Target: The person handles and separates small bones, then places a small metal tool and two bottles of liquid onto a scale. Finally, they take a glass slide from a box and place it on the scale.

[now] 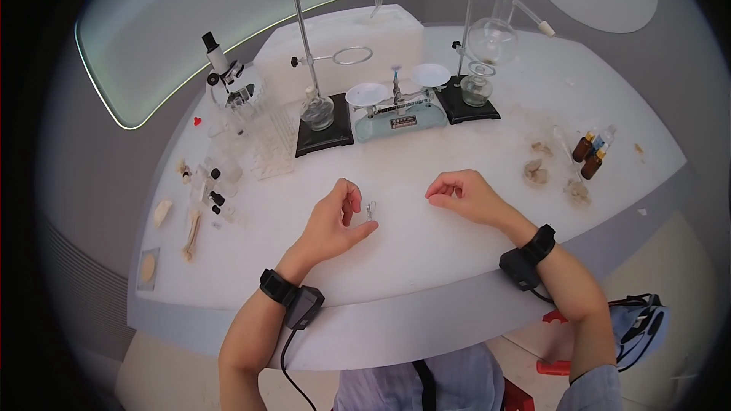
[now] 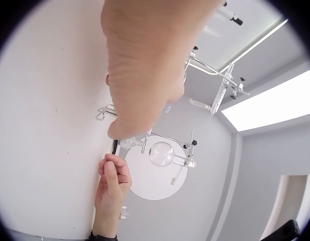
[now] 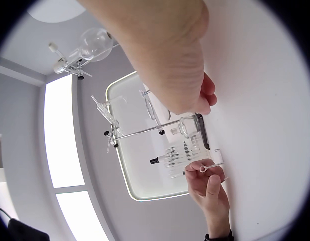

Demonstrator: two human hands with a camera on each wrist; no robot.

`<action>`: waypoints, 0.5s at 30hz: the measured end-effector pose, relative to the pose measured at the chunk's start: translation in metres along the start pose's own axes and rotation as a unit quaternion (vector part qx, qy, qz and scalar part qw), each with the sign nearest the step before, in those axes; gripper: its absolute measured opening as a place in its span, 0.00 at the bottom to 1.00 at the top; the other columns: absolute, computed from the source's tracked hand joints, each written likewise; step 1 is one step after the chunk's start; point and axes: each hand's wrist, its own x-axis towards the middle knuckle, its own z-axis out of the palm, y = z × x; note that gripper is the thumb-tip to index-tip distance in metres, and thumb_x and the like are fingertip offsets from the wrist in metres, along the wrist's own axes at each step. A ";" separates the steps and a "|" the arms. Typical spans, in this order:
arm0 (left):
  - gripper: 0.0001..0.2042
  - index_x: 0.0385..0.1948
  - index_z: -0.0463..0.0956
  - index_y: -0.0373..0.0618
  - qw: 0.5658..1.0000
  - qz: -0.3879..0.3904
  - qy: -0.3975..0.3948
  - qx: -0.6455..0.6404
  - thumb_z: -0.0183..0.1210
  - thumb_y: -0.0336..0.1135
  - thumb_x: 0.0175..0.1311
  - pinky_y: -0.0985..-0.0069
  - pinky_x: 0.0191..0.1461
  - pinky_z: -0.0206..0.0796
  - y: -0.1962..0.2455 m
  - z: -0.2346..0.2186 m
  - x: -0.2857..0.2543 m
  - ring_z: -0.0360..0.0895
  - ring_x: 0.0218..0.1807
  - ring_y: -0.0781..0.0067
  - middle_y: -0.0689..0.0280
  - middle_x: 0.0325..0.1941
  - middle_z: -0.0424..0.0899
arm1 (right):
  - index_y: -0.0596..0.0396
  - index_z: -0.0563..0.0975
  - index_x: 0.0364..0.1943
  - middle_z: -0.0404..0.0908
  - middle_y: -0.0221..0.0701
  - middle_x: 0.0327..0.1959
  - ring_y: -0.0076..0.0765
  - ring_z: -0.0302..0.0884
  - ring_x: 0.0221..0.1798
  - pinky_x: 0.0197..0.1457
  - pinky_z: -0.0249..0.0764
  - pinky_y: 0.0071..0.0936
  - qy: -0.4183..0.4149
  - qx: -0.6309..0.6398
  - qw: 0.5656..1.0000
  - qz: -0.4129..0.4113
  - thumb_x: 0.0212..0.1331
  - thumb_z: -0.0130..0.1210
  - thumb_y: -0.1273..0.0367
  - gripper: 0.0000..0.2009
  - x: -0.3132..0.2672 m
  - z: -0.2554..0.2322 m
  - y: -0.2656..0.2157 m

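My left hand [image 1: 333,222] is low over the white table, its thumb and fingers parted around a small bent-wire metal clip [image 1: 371,210]. The clip [image 2: 107,111] shows looped wire ends beside the thumb in the left wrist view, close to the tabletop. From the right wrist view, the clip [image 3: 211,167] has a round loop on the finger side, with a gap to the thumb. Across from it, my right hand [image 1: 468,196] hovers with loosely bent fingers, its thumb near the index finger and nothing held.
Behind the hands stand a balance [image 1: 401,118] with two white pans and two black-based stands with glassware. A microscope [image 1: 221,68] is at back left, with bone [image 1: 191,234] and small black parts nearer. Brown bottles [image 1: 592,165] and brownish lumps [image 1: 536,173] lie right.
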 end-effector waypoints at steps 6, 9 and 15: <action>0.09 0.37 0.78 0.43 0.998 0.059 -0.030 0.021 0.65 0.28 0.55 0.77 0.34 0.62 -0.022 0.000 0.001 0.67 0.28 0.78 0.69 0.27 0.72 | 0.54 0.84 0.36 0.83 0.23 0.28 0.17 0.72 0.31 0.35 0.66 0.19 0.000 -0.004 1.000 -0.005 0.58 0.62 0.68 0.06 0.000 0.000 0.004; 0.05 0.33 0.78 0.42 0.997 0.069 -0.023 0.021 0.65 0.28 0.58 0.78 0.32 0.62 -0.025 0.002 0.002 0.67 0.26 0.79 0.68 0.26 0.75 | 0.53 0.84 0.37 0.82 0.21 0.28 0.14 0.70 0.30 0.32 0.63 0.17 -0.002 -0.004 1.000 -0.015 0.59 0.63 0.68 0.06 0.001 0.001 0.008; 0.10 0.24 0.72 0.41 0.988 -0.022 0.035 -0.150 0.65 0.30 0.62 0.81 0.28 0.57 -0.044 0.007 0.007 0.61 0.24 0.86 0.74 0.20 0.70 | 0.54 0.84 0.36 0.83 0.24 0.28 0.19 0.75 0.31 0.36 0.70 0.20 0.004 0.020 1.000 0.007 0.58 0.62 0.68 0.06 0.002 -0.002 0.003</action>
